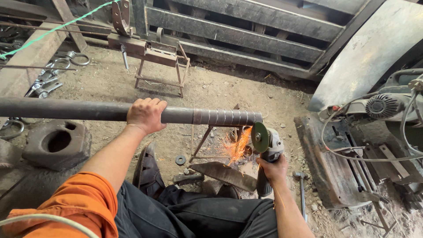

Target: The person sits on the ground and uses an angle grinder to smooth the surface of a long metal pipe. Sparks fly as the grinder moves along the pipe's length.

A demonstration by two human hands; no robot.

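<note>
A long dark steel pipe [66, 109] lies level across the view, resting on a small metal stand [207, 136]. Its right end carries several turned rings. My left hand [146, 114] grips the pipe from above near its middle. My right hand [274, 169] holds an angle grinder [267, 150] by its body. The grinder's green disc [260, 137] touches the pipe's right end, and orange sparks [238, 147] spray down and left. An orange sleeve covers my left upper arm, and my dark trousers and a sandal show below.
A hollow stone block [57, 143] sits on the dirt floor at left. A second metal stand [161, 66] is behind the pipe, shackles [53, 75] at far left. A hammer [302, 189] lies right of my hand, a chop saw [383, 110] with cables at right.
</note>
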